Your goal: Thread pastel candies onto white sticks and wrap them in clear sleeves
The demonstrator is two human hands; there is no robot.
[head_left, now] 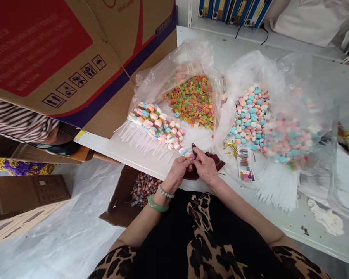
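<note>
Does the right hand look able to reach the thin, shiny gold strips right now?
Likely yes: the thin, shiny gold strips lie uncovered close to the right hand, with nothing tall between, though it is occupied together with the left hand.

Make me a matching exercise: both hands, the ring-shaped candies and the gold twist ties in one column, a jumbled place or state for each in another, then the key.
Column one
1. Left hand
2. Right hand
3. Ring-shaped candies
4. Gold twist ties

Column two
A. Bare at the wrist
B. Beside a small printed packet
C. On the arm with a beaded bracelet and a green bangle
D. In a clear plastic bag beyond the hands

Right pairs: 1-C, 2-A, 3-D, 4-B.
</note>
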